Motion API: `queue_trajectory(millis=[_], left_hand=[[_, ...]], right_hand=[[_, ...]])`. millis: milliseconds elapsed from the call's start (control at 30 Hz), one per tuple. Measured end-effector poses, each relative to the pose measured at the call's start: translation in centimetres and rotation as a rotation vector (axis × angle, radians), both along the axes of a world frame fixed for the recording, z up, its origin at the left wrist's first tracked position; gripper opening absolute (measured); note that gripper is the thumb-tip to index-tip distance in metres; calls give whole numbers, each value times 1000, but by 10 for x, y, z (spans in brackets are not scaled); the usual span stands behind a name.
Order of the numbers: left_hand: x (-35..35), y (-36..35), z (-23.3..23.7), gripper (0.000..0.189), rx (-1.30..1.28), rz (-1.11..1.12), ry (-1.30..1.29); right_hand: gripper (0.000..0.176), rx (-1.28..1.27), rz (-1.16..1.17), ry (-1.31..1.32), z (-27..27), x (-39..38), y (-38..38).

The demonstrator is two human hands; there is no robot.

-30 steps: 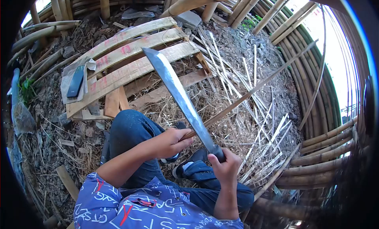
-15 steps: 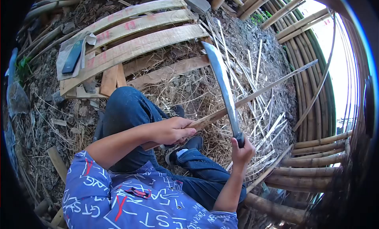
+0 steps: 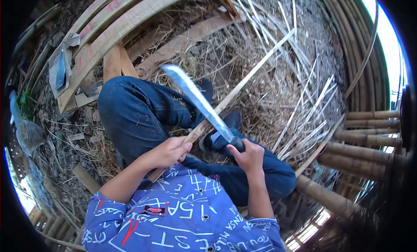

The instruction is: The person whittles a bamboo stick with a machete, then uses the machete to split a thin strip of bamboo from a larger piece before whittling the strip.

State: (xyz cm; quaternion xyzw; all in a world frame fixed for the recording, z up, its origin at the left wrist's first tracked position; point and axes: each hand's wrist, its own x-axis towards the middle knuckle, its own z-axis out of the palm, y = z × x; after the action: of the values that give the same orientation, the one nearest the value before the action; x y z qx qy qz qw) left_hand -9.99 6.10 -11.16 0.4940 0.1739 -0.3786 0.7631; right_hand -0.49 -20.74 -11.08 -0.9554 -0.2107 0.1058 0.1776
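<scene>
The person sits low on the littered ground, knees in blue jeans (image 3: 130,117) filling the middle of the frame. The left hand (image 3: 167,152), just below centre, is closed around the near end of a long bamboo strip (image 3: 254,71), which runs from that fist up and to the right over the straw. The right hand (image 3: 249,156), a little right of centre, is clenched on the handle of a machete (image 3: 195,100). Its blade slants up and to the left, crossing over the strip just above the two hands, with the tip over the left knee. Split slivers and straw (image 3: 299,91) cover the ground in the upper right. A wooden pallet (image 3: 108,32) lies at the upper left, and bamboo poles (image 3: 369,139) are stacked along the right edge.
</scene>
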Motion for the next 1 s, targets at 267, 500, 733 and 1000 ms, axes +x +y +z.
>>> queue_trajectory(millis=[267,500,733,1000], left_hand=[[-5,8,-2,23,122,-145,71],[-14,23,19,20,95,-105,266],[2,16,17,21,89,-126,209],[-1,9,19,21,132,-125,195]], right_hand=[[59,78,13,88,-31,-17,13],[62,46,-470,284,-58,21,-32],[59,167,-445,274,-56,-5,-10],[66,70,-176,117,-48,-13,5]])
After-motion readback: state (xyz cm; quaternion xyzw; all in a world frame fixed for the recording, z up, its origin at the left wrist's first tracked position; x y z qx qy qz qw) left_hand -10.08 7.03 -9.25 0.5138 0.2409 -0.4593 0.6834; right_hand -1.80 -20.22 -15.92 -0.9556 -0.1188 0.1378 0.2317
